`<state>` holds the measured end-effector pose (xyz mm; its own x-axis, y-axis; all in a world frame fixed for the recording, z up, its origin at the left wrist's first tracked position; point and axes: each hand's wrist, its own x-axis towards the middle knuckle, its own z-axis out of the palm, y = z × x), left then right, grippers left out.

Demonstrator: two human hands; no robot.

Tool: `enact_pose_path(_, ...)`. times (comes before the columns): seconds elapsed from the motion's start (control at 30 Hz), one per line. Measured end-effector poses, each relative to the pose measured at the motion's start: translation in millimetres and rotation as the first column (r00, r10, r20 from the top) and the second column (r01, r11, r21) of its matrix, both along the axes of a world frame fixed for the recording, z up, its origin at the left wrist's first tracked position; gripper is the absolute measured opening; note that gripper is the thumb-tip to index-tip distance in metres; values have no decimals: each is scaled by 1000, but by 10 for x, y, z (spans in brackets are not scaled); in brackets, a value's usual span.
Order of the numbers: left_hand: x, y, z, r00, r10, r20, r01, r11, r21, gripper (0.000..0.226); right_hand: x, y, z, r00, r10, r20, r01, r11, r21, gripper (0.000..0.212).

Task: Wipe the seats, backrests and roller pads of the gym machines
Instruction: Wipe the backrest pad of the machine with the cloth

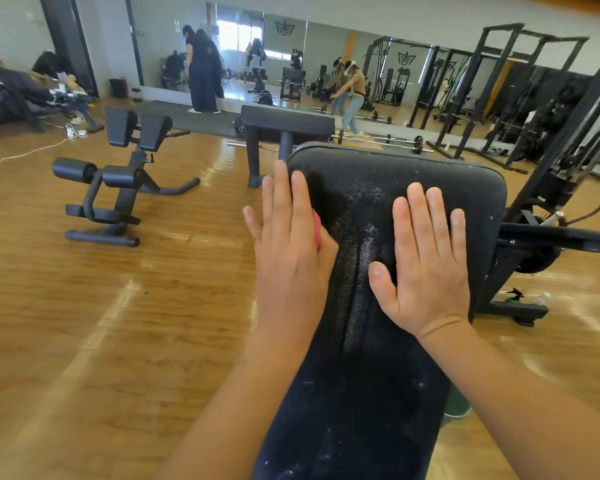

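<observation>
Pink cloth mostly hidden under left hand — right hand flat on pad.

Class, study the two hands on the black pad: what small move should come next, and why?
Probably sweep the left hand, pressing the pink cloth at the left edge of the pad, rightward over the droplets mid-pad; the right hand lies flat there, steadying.
</observation>
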<state>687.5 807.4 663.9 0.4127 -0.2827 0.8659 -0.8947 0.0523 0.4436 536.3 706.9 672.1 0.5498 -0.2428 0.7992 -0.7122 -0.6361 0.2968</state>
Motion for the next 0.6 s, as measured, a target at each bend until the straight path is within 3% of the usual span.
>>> enact_pose_path(0.17,-173,108,-338,999,3,-33,-3,1000,25,67,-2,-6,-9,1000,18,8,-18,1000,-1,75)
enact_pose_path(0.6,22,28,-36,1000,-23,14,24,1000,-16,63,-13,0,-5,1000,18,1,-18,1000,-1,76)
